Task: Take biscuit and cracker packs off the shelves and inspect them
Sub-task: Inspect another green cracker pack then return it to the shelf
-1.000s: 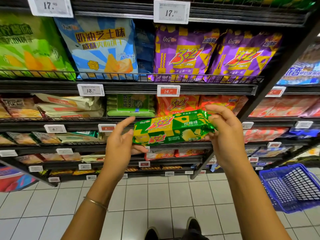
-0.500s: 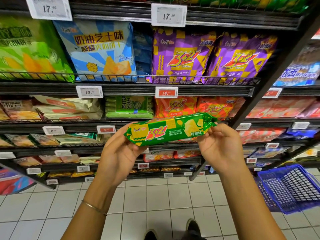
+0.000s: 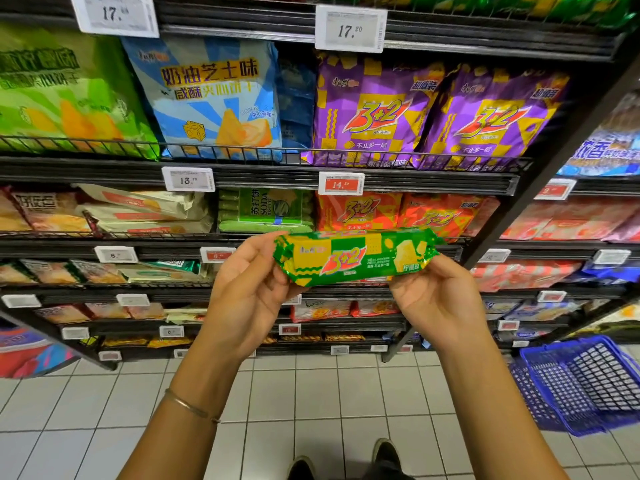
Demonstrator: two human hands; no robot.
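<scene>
A long green and yellow "3+2" cracker pack (image 3: pixel 353 259) is held level in front of the shelves, its printed face toward me. My left hand (image 3: pixel 247 292) grips its left end, palm up, fingers curled behind it. My right hand (image 3: pixel 438 299) holds the right end from below, fingers hidden behind the pack. Both hands are off the shelves, at about the height of the third shelf.
Black wire shelves (image 3: pixel 346 181) carry biscuit bags: purple "3+2" bags (image 3: pixel 377 112), a blue cheese bag (image 3: pixel 211 98), a green bag (image 3: pixel 62 91), orange packs (image 3: pixel 360 211). A blue shopping basket (image 3: pixel 585 382) sits on the tiled floor (image 3: pixel 301 393) at right. My shoes (image 3: pixel 346 462) are below.
The pack has turned from tilted to nearly level. My left hand, open beside it a second ago, now grips its left end. My right hand has dropped from over the end to under it.
</scene>
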